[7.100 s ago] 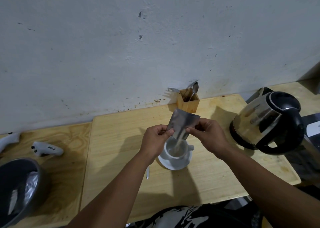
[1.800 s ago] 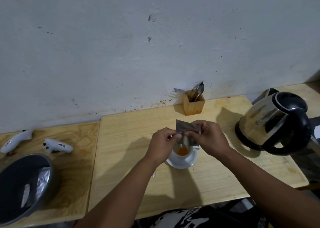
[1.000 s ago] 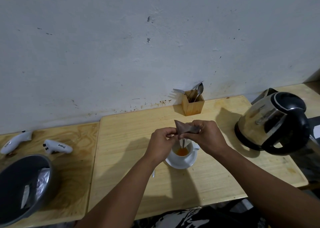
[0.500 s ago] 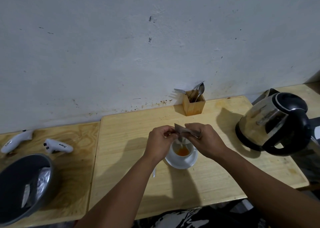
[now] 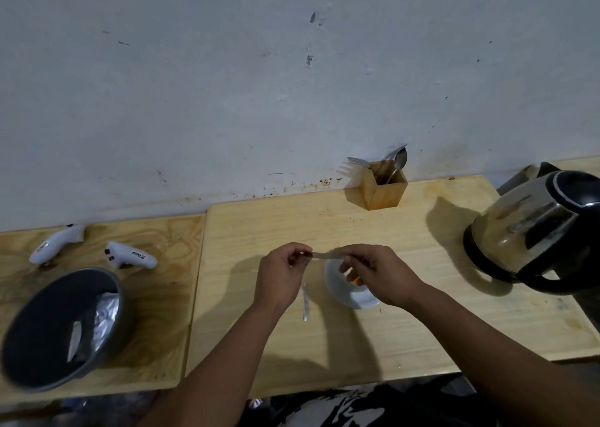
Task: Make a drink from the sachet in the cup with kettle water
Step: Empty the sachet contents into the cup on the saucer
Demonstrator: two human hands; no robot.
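Two hands are over the wooden bench (image 5: pixel 406 322). The left hand (image 5: pixel 281 275) and the right hand (image 5: pixel 378 272) each pinch one end of one sachet (image 5: pixel 326 256), which is pulled out flat between them, above the cup. One white cup (image 5: pixel 336 272) sits on one white saucer (image 5: pixel 358 298), mostly hidden by the right hand; a bit of orange shows inside it. One thin silver strip (image 5: pixel 305 301) lies on the bench just left of the saucer. One shiny kettle (image 5: pixel 539 228) with a black handle stands at the right. One wooden holder (image 5: pixel 384 190) by the wall holds a fork and spoons. At the left, one grey bin (image 5: pixel 61 329) has silver wrappers in it. Two white controllers (image 5: pixel 131 256) lie behind it.
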